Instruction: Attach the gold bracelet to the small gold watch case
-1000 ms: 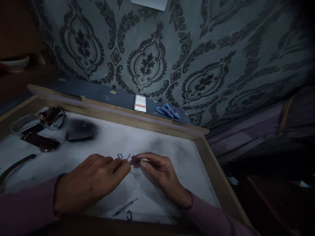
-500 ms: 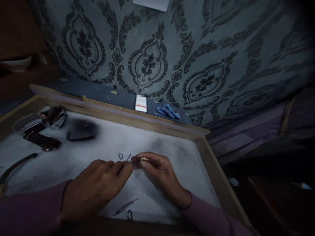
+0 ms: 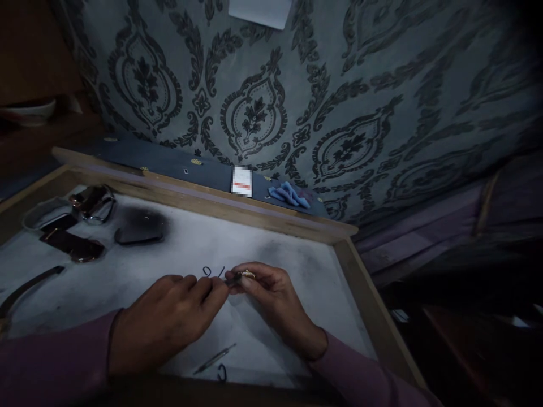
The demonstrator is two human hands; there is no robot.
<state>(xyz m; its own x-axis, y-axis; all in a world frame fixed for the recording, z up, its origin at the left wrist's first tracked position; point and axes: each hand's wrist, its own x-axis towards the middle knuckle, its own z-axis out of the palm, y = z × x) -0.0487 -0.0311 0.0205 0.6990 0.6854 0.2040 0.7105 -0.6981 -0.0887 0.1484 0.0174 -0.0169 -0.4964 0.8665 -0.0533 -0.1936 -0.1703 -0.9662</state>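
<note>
My right hand pinches a small piece with gold, ornate metalwork between thumb and fingers; a dark part sticks out toward the left. Closed fingertips of my left hand meet that dark end, and what they grip is mostly hidden. Just beyond the fingers lie a small dark loop and a thin dark sliver on the white surface. Nearer to me rest a slim pointed metal tool and a small black curved piece.
A wooden rim surrounds the white work surface. Dark glasses parts, a dark lens and a curved temple arm lie left. Behind the rim are a white-faced box and blue cloth.
The view has shifted slightly. Both hands stay together at nearly the same place, and the gold piece seems turned a little. Nothing has been put down or picked up.
</note>
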